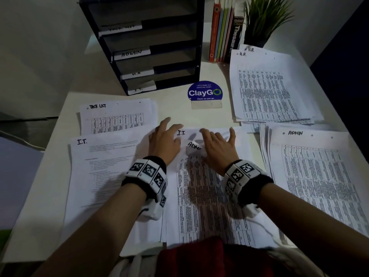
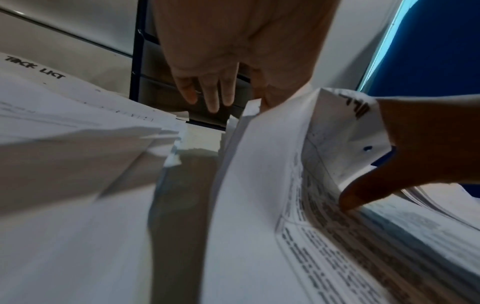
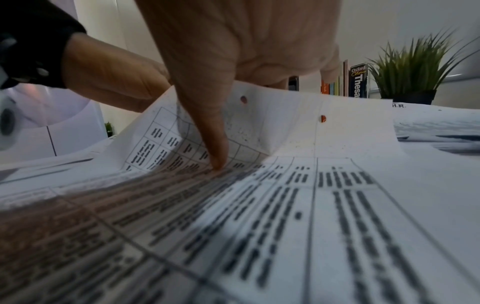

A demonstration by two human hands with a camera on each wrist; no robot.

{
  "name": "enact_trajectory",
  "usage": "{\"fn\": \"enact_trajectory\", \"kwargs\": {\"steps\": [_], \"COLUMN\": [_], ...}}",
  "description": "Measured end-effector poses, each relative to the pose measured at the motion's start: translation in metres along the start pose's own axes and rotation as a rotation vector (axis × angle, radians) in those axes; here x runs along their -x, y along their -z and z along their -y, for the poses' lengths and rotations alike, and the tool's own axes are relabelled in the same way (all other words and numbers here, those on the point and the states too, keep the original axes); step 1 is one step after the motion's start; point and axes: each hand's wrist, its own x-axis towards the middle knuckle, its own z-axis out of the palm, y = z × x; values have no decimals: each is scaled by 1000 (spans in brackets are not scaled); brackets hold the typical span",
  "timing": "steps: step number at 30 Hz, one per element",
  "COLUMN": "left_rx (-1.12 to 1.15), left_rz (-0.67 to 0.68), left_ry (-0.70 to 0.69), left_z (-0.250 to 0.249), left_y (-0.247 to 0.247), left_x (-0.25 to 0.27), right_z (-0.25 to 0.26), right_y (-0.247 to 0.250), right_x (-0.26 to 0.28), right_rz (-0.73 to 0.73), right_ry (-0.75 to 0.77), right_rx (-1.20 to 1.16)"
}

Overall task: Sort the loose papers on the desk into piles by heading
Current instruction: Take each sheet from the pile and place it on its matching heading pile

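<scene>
In the middle of the desk lies a loose stack of papers. Its top sheet, headed ADMIN, has its top edge curled up. My right hand pinches that edge: the thumb presses on the printed table while the fingers lie behind the raised paper. Underneath, a sheet headed I.T. shows. My left hand rests on the papers beside it with straight, spread fingers and holds nothing. Sorted piles lie around: TASK LIST, I.T., H.R., ADMIN.
A black tray organizer with labelled shelves stands at the back. Beside it are a blue ClayGo sign, upright books and a potted plant. Red cloth lies at the desk's near edge.
</scene>
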Motion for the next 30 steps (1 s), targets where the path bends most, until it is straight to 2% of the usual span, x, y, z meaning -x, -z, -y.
{"fn": "enact_trajectory", "kwargs": {"steps": [2, 4, 7, 9, 12, 14, 17, 21, 26, 30], "left_rx": [97, 353, 707, 773, 683, 523, 433, 324, 268, 322], "left_rz": [0, 70, 110, 63, -12, 47, 149, 125, 81, 57], "left_ry": [-42, 2, 225, 320, 322, 316, 290, 218, 140, 216], "left_z": [-3, -8, -12, -8, 4, 12, 13, 10, 6, 5], "left_y": [3, 6, 9, 9, 8, 6, 5, 6, 4, 8], "left_x": [3, 7, 14, 15, 10, 5, 2, -4, -3, 1], "right_z": [0, 1, 2, 1, 0, 0, 0, 0, 1, -2], "right_y": [2, 4, 4, 5, 5, 6, 8, 8, 7, 5], "right_x": [-1, -1, -1, 1, 3, 2, 0, -6, -12, -15], "right_rz": [16, 42, 26, 10, -14, -40, -35, -13, -12, -89], "right_ry": [-7, 6, 42, 47, 29, 4, -30, -72, -130, -131], "right_rx": [-9, -2, -26, -52, -119, -164, -223, -271, -339, -425]}}
